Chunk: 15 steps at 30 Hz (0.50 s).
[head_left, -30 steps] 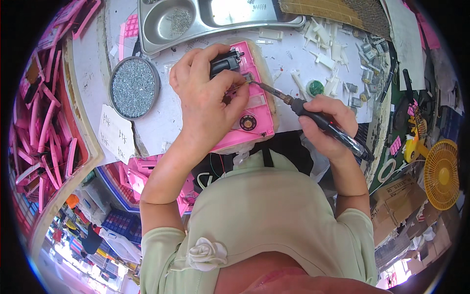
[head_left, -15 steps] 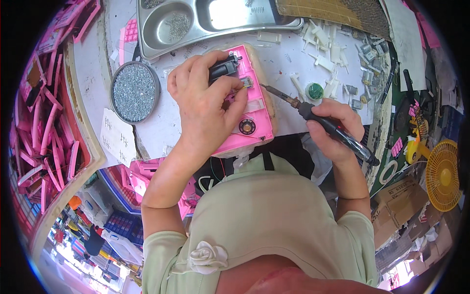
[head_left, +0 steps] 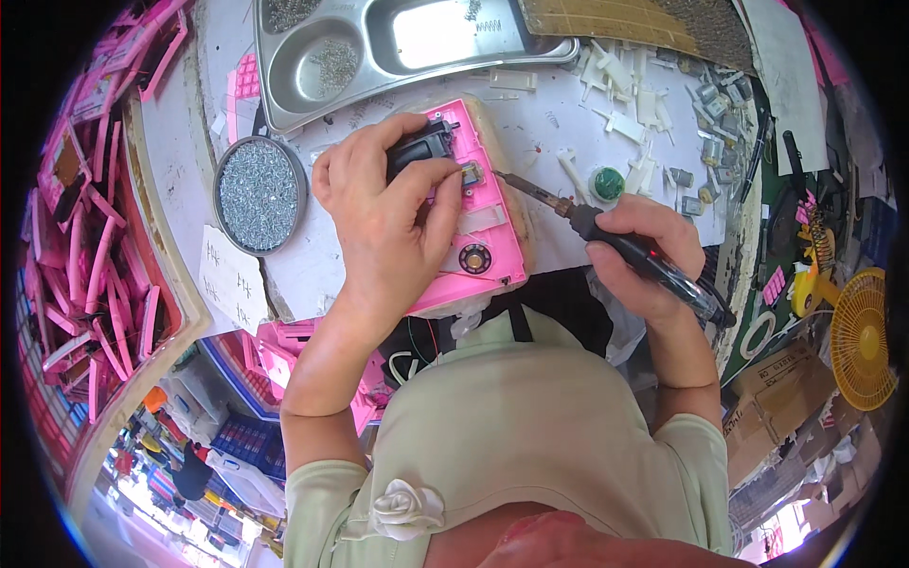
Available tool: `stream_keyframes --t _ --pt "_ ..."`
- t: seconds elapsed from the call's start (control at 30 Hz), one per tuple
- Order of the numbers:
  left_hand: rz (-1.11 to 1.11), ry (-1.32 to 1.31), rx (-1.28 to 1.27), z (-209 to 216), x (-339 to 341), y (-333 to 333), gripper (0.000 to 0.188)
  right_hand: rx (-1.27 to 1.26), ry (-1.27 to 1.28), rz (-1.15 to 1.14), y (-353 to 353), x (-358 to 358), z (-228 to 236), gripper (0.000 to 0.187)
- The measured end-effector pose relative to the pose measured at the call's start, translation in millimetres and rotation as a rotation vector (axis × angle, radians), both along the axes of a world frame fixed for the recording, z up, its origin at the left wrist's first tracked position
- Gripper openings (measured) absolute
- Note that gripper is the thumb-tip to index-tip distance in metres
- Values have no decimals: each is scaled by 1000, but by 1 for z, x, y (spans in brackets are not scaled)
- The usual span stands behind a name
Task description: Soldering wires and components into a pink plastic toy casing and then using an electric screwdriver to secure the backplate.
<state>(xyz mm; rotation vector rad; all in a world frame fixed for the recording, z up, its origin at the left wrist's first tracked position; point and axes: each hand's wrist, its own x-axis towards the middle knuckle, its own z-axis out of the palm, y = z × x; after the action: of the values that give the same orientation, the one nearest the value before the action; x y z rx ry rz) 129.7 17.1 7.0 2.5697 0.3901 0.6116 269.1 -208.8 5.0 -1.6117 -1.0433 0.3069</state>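
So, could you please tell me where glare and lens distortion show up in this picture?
Head view: white glare in the silver metal compartment tray; head view, lower left: bright, washed-out patches; head view, rim: black surround, with the yellow round-caged fan looking narrowed, probably by fisheye distortion.

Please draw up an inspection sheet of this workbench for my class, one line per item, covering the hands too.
Surface: white-covered table, crowded with parts.
Job's things: open pink case with a small round speaker; soldering iron, its tip beside a small metal part in the case.
Clutter: white plastic pieces, small motors, metal tray, small metal pieces in a round dish.
Hands: left hand over the case; right hand grips the iron.
Cables: white loop, possibly cable, below the table edge.
Surroundings: heaped pink parts left; yellow fan right.
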Motion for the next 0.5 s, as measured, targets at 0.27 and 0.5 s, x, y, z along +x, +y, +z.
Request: stream_keyframes --t 0.27,0.5 --pt "-4 53 164 5 5 -1 14 2 -7 3 10 0 -4 30" --pt "-1 60 166 4 4 -1 14 -3 -40 28 16 2 -2 30"
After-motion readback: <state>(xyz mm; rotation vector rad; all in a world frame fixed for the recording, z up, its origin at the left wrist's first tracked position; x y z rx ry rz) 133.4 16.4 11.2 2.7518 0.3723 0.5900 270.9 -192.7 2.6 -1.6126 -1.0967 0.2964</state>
